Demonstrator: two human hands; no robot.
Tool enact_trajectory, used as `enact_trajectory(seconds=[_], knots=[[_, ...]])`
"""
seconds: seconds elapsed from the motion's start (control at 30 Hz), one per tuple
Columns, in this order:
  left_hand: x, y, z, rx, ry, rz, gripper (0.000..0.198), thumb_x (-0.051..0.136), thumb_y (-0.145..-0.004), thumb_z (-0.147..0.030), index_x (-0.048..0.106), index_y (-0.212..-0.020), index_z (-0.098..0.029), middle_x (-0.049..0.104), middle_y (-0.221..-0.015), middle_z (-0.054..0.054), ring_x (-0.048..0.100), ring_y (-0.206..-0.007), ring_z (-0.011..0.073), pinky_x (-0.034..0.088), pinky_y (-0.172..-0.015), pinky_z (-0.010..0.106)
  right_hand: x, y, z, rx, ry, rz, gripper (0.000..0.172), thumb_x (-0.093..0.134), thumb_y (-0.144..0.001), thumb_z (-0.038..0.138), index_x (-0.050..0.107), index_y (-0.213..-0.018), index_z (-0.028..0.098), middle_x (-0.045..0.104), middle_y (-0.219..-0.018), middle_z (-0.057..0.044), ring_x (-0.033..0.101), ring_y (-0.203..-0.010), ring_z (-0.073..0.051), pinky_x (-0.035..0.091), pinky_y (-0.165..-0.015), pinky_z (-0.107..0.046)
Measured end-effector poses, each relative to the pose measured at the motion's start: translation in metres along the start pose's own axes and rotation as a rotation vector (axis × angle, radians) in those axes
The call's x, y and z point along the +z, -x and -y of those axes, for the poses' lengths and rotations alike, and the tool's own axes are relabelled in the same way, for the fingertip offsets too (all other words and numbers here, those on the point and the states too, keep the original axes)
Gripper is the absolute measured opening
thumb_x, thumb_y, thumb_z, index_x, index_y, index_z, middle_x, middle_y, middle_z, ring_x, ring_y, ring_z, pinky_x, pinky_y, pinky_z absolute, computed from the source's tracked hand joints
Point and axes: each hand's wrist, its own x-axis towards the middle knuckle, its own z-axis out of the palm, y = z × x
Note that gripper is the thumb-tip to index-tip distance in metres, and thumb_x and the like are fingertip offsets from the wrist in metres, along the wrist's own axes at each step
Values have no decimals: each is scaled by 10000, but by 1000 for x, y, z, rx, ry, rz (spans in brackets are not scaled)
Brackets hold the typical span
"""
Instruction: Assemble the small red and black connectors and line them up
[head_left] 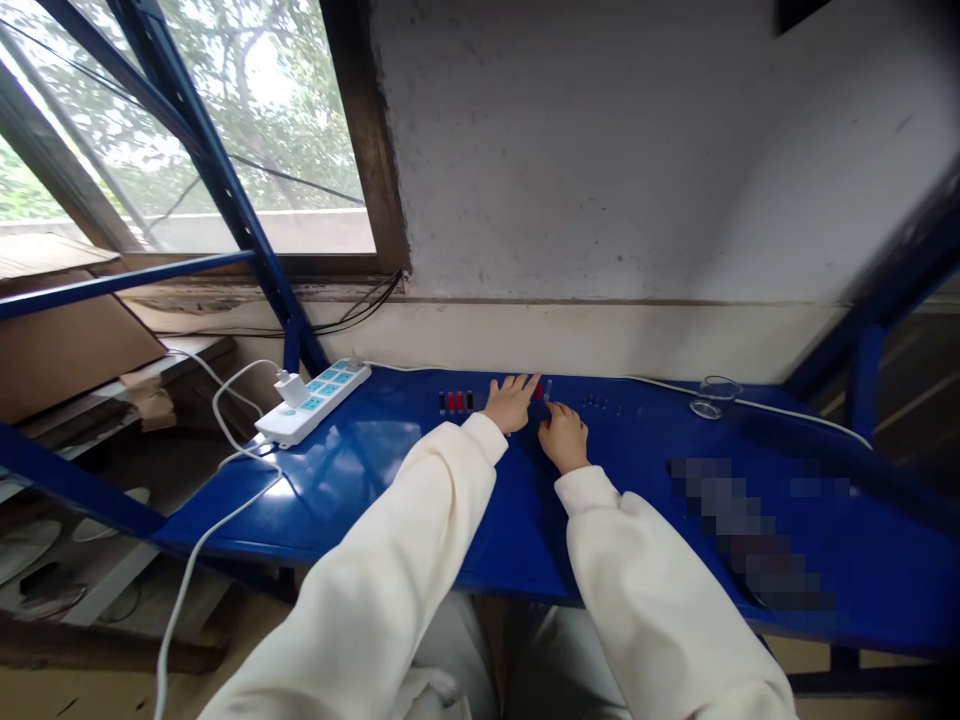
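Our left hand [511, 402] lies flat and open on the blue shelf [375, 480], fingers stretched forward and gripping nothing. Its fingertips touch a small red piece [538, 390]. Just beside it, our right hand [564, 437] is loosely curled, and we cannot tell whether it grips anything. A row of black and red pieces [455, 401] stands just left of our left hand, with a white power strip [315, 402] farther left.

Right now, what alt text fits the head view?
Two hands in white sleeves rest on a blue metal shelf, the left hand flat, the right hand curled, beside a row of small red and black pieces. A white power strip lies to the left, near a window.
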Motion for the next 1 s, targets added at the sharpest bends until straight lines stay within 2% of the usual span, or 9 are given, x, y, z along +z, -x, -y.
enact_trajectory(seconds=[0.13,0.23,0.33,0.47,0.63,0.77,0.9,1.0], knots=[[18,-10,-5,-54,26,32,567,329,-813,-204,148,-1350,-226,391,-1281,103,335,-1127,266,256,-891,504,0,-1,-1,29,25,5,441,339,-756,142,494,-1169,151,463,-1242,-110,359,-1166,-230,265,-935,-407],[23,-14,-7,-67,18,-11,470,338,-815,-195,316,-1284,-206,490,-1166,106,389,-1067,256,273,-874,469,1,-1,-1,32,33,9,434,331,-762,145,501,-1160,143,467,-1237,-117,363,-1160,-239,269,-929,-420],[23,-16,-8,-84,13,-114,326,345,-813,-162,501,-1098,-174,567,-1015,97,452,-976,230,297,-839,408,2,-1,-2,32,35,14,434,332,-759,134,502,-1158,137,462,-1240,-124,366,-1155,-240,263,-931,-429],[17,-14,-10,-107,34,-178,196,382,-806,-157,568,-866,-151,602,-864,94,501,-883,209,311,-800,364,3,-2,-2,35,36,34,439,323,-774,147,486,-1181,134,444,-1258,-127,345,-1173,-237,251,-944,-438],[3,7,-8,-162,201,-345,121,449,-793,-192,566,-821,-176,619,-817,61,533,-822,188,344,-768,342,8,-5,-3,35,59,69,438,306,-829,278,434,-1236,177,375,-1316,-111,265,-1226,-240,187,-973,-494],[-4,31,-4,-205,480,-527,106,481,-780,-224,561,-832,-180,615,-779,40,554,-748,145,405,-722,290,15,-13,-3,29,94,154,463,258,-856,355,371,-1282,214,298,-1367,-89,180,-1266,-248,108,-980,-547],[5,50,-4,-262,725,-666,127,491,-775,-259,559,-835,-170,603,-769,37,563,-710,117,445,-690,255,20,-22,-2,41,119,186,476,221,-864,377,339,-1299,225,267,-1384,-76,150,-1274,-251,78,-974,-572],[14,58,-6,-321,823,-696,139,500,-767,-274,562,-823,-163,591,-747,35,559,-662,108,457,-640,242,22,-27,-2,44,120,210,476,215,-866,377,328,-1305,230,247,-1393,-72,144,-1276,-252,67,-970,-582]])
